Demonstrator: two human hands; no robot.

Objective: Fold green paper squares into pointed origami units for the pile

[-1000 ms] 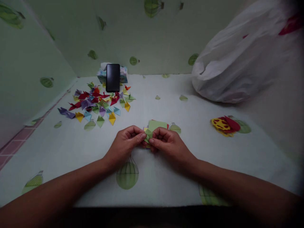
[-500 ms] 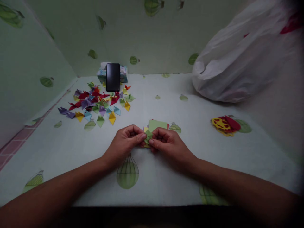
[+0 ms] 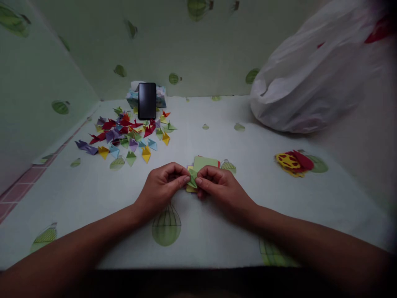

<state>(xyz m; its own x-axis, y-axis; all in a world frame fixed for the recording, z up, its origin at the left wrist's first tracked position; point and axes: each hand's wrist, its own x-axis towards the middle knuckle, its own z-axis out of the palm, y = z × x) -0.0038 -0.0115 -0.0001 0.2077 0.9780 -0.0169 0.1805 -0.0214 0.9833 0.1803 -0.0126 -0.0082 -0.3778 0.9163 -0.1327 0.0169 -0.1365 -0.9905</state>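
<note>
Between my two hands is a small folded piece of green paper [image 3: 192, 179], its lower end narrowing to a point. My left hand [image 3: 167, 182] pinches its left edge between thumb and fingers. From the other side my right hand [image 3: 221, 186] pinches the right edge, fingers curled. Just behind and beneath the hands lies a stack of coloured paper squares [image 3: 207, 162], green on top, with red and yellow edges showing. Part of the stack is hidden by the hands and the folded paper.
At the back left, many small folded paper pieces [image 3: 124, 134] lie in a heap. Behind them a black phone [image 3: 147, 101] leans on a tissue box [image 3: 161, 96]. Yellow and red cut-outs [image 3: 293, 162] lie at right, below a white plastic bag [image 3: 297, 95].
The folded green paper has turned slightly between my fingers and now shows a longer, downward-pointing shape. Both hands keep their pinch and have barely shifted.
</note>
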